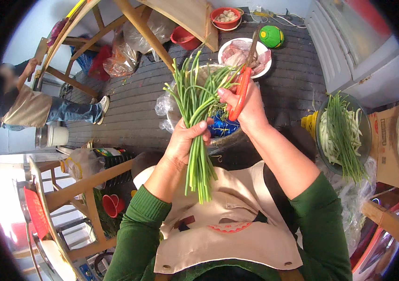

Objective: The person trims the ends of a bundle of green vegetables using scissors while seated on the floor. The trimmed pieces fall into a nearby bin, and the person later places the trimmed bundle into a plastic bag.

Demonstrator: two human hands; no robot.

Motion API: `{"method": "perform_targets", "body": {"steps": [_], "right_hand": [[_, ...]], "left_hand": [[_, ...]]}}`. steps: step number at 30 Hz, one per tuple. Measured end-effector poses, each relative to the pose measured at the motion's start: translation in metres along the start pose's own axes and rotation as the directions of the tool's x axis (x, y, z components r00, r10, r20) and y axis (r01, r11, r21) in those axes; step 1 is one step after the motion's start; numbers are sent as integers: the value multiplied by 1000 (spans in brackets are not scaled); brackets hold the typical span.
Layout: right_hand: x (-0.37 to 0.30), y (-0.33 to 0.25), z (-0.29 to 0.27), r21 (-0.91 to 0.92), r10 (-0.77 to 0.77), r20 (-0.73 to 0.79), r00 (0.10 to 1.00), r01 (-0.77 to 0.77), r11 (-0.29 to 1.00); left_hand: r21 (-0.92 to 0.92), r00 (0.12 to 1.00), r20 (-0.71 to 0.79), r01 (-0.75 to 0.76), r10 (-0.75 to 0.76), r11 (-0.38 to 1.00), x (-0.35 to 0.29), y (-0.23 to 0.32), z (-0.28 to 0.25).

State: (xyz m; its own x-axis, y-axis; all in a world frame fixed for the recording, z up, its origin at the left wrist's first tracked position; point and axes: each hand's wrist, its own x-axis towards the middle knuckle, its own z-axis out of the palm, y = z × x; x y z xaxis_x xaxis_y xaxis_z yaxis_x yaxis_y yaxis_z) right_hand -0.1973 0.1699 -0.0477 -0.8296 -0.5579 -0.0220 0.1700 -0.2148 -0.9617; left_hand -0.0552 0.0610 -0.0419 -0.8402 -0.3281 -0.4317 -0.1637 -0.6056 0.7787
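My left hand (183, 140) is closed around a bunch of long thin green stalks (195, 105), chives or green onions by their look. Several bend over at the far end, and the near ends hang over my apron. In my right hand (251, 107) are scissors with red handles (240, 96), their dark blades pointing away from me. The thumb and fingertips of that hand touch the bent stalk ends. Under both hands stands a round bin (230, 143) with clear plastic about it. Green scraps and a blue wrapper (223, 126) lie inside, partly hidden by my hands.
Ahead, a white basin of raw meat (261, 69), a red bowl of pale pieces (226, 24) and a green ball-like object (271, 36) are on the floor. At right stands a dark basin (323, 140) of greens and pale strips. A person (26, 103) is at the left.
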Motion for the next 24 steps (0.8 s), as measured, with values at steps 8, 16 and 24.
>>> {"method": "perform_targets", "body": {"steps": [8,16,24], "right_hand": [[15,27,17,67,131,-36,991,-128,990],[18,44,27,66,223,-35,974,-220,973],[10,51,30,33,279,-20,960,-278,960]], "left_hand": [[-38,999,-8,-35,35,999,44,18,-41],[-147,995,11,-95,98,985,51,10,-55],[-54,978,-200,-65,53,996,54,11,-50]]}}
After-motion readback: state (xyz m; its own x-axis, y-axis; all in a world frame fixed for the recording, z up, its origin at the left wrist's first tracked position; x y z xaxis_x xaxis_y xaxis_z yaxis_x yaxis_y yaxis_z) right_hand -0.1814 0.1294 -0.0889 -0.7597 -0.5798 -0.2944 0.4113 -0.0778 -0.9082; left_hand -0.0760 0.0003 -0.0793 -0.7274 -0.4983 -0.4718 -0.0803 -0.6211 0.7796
